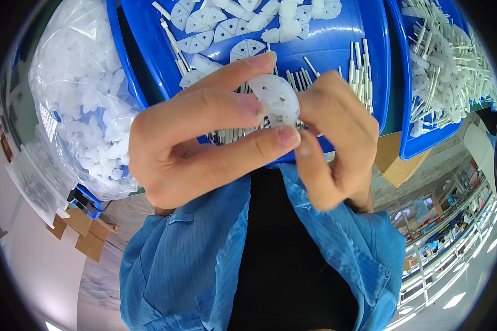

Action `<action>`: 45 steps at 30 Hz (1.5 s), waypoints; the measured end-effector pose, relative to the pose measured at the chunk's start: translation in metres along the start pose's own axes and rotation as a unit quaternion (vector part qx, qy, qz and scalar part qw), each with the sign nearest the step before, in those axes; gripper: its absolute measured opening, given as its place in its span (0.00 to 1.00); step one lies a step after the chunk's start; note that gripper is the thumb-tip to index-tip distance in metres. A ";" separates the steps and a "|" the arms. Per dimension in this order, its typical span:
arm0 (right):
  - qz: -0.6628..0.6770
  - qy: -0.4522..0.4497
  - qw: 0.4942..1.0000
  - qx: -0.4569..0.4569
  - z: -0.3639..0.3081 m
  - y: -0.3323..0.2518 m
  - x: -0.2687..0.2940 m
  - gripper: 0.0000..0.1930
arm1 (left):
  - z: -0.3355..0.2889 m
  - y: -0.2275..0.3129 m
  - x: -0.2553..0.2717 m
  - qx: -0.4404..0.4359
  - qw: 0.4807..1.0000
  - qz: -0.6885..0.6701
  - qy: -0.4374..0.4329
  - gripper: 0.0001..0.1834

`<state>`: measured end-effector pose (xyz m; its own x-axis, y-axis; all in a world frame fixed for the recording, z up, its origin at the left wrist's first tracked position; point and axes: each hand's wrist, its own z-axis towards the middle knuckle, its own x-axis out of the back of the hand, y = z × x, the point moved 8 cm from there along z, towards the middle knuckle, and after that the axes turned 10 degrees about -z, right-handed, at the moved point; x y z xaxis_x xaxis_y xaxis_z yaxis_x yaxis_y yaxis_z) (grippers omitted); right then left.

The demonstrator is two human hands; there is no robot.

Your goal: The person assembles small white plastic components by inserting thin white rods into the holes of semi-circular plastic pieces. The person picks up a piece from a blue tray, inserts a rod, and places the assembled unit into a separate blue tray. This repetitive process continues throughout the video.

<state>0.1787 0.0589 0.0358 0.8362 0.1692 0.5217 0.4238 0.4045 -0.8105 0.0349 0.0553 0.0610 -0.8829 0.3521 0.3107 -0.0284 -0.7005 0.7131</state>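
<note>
Close in front of me, a translucent white half-round plastic piece (277, 98) with small dark holes is held up between both hands. My left hand (176, 127) pinches its left side and lower edge between fingers and thumb. My right hand (339, 135) has its fingers closed on the piece's right side, and its tip meets a left fingertip at the lower edge. Whether the right fingers also hold a pin is hidden. Below the hands lies a blue tray (345, 47), with similar half-round pieces (207, 21) and white rods with metal ends (360, 77) in it.
On the left stands a clear plastic bag (85, 88) full of white pieces. A second blue tray (408, 146) on the right is heaped with pieces and rods (439, 77). Cardboard boxes (91, 237) sit lower left, and another cardboard box (400, 160) lies beyond the right hand.
</note>
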 end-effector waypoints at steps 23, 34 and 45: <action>0.149 -0.053 0.928 -0.338 0.016 -0.006 0.012 0.10 | -0.004 0.003 -0.006 -0.033 0.999 -0.002 0.016 0.16; -0.243 -0.082 0.901 -0.350 -0.009 0.007 0.042 0.10 | -0.004 -0.015 0.007 0.108 0.987 -0.082 0.090 0.12; -0.103 0.068 0.953 -0.276 -0.014 0.023 0.044 0.09 | -0.018 -0.034 -0.009 0.259 0.903 -0.251 0.236 0.21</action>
<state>0.2301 0.0632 0.0362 0.7362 0.0045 0.6767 0.6719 -0.1246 -0.7301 0.0357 0.0649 0.0223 -0.9245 0.1558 -0.3478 -0.3650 -0.0996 0.9257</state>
